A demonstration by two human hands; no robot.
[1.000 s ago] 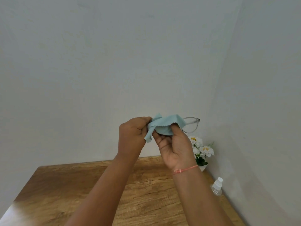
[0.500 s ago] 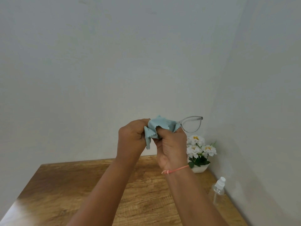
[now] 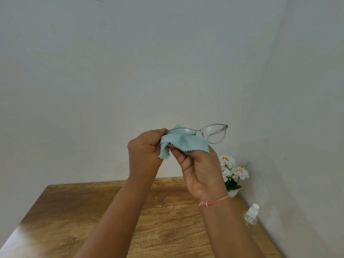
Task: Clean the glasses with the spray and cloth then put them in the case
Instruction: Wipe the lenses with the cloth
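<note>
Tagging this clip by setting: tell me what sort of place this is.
Probably a plain room, perhaps at home: a wooden table in a corner of bare white walls, with a pot of white flowers.

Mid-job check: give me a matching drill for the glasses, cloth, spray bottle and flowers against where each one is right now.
1 glasses
2 cloth
3 spray bottle
4 flowers

A standing at the right edge of the table, nearer the person
B draped over one lens
C at the table's far right corner
D held up in the air, one lens bare

Pairs: 1-D, 2-B, 3-A, 4-C
</note>
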